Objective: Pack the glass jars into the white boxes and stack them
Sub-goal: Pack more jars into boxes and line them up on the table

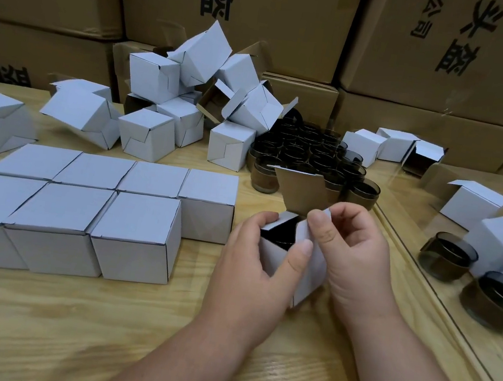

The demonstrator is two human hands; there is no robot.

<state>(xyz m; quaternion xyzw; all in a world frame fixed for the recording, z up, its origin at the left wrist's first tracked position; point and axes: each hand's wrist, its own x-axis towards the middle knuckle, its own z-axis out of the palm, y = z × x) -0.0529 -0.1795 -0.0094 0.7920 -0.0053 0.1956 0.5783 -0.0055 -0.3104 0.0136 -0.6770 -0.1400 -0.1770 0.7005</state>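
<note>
On the wooden table (63,325), walled by brown cartons (269,8), both hands hold an open white box (309,272) with a dark jar (279,236) inside. The left hand (251,271) curls around its side; the right hand (354,253) pinches a side flap. Left of that box stand closed boxes (88,216); behind it, clustered glass jars (313,157).

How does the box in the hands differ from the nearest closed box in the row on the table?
The box in the hands is open, its brown lid flap standing up and side flaps unfolded; the row box is shut flat. The held box shows something dark inside and is gripped by both hands; the row box sits untouched against its neighbours. Both are white cardboard cubes.
</note>
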